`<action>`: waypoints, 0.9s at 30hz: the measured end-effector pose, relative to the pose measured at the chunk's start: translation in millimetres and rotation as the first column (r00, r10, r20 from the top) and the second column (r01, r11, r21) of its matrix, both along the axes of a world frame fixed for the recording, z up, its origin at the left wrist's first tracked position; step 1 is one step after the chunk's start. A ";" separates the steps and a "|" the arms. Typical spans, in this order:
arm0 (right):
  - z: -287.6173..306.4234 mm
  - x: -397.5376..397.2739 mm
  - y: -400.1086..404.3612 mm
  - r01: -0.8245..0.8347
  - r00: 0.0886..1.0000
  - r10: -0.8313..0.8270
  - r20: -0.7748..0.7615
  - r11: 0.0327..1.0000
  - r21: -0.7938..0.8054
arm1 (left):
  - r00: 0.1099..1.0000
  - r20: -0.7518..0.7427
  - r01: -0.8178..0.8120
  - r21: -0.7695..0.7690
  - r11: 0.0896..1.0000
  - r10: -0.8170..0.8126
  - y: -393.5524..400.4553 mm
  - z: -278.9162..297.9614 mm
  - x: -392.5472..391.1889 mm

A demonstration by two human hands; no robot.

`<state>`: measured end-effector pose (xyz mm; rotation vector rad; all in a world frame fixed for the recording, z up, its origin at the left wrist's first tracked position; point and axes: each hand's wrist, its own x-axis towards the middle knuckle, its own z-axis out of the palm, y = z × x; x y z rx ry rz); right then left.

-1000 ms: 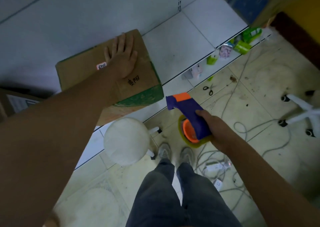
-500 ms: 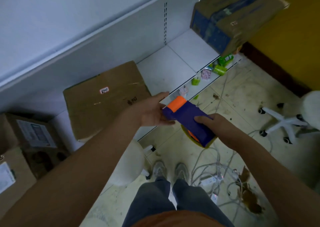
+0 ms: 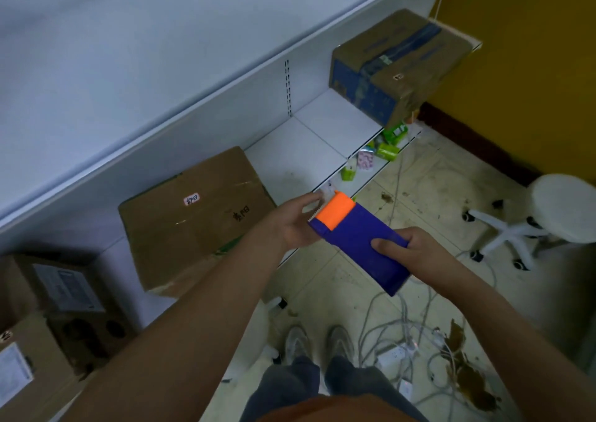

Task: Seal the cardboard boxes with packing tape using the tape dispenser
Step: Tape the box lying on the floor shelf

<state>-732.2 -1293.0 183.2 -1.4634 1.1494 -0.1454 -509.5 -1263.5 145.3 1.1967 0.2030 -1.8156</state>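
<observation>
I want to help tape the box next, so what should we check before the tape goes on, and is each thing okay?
1. Tape dispenser held firmly: ok, the right hand grips its purple body.
2. Tape end pulled free: cannot tell; the left hand is at the orange end by the toothed edge, but no tape shows.
3. Brown box within reach: ok, it sits on the low white shelf just ahead.
4. Box flaps closed flat: ok, the top looks shut.
5. Dispenser touching the box: not ok, it is held apart above the floor.
</observation>
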 end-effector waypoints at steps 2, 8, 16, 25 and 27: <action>2.7 -0.1 2.9 0.008 1.000 -0.008 0.012 1.000 -0.008 | 0.999 -0.025 0.028 -0.019 0.999 -0.028 1.3 6.9 1.0; 2.1 6.8 12.1 -0.021 1.000 0.021 -0.011 0.999 -0.045 | 0.961 0.198 0.203 -0.020 0.979 -0.195 -0.7 19.3 11.4; 1.0 12.0 12.4 0.021 1.000 -0.020 0.023 0.997 -0.071 | 0.990 0.114 -0.074 -0.083 0.994 0.083 0.7 8.5 40.6; 2.7 34.4 -4.9 -0.107 0.994 0.106 -0.020 0.976 -0.187 | 0.937 0.329 -0.088 -0.109 0.990 0.119 -29.0 -2.2 50.8; 1.4 39.4 -16.0 -0.169 0.985 0.159 -0.059 0.963 -0.211 | 0.874 0.484 0.024 -0.102 0.995 0.028 -37.4 -6.6 55.9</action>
